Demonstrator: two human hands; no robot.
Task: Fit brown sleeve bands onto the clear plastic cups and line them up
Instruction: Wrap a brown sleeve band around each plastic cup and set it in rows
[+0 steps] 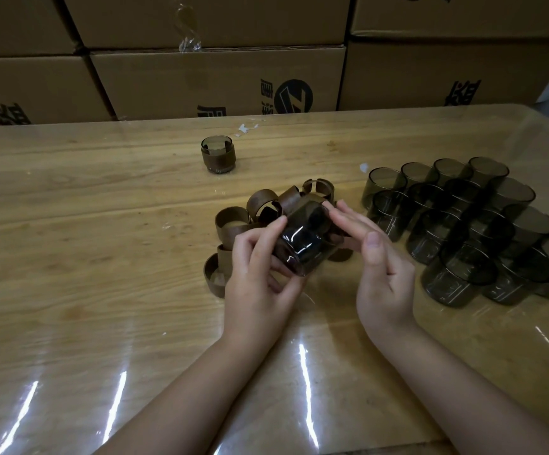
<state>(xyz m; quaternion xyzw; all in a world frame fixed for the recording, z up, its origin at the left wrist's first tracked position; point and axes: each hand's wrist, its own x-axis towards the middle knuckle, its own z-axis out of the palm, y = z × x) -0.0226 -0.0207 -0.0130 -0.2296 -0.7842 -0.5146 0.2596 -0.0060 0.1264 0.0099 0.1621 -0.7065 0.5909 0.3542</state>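
Filling the far side of the view, stacked cardboard boxes (217,80) with dark printing stand behind a wooden table (102,241) under a glossy clear cover. On the table's right part, a tight cluster of bare smoky clear cups (463,231) stands upright, cup against cup. At the centre lies a loose pile of brown sleeve bands (263,205), some on edge, some lying flat. Just above the pile, the left hand (260,274) grips one bare cup (302,241) tilted on its side, fingers curled round its base end. The right hand (384,274) is released, its straight fingers touching the cup's far end. Well apart, farther back, one banded cup (217,156) stands upright alone.
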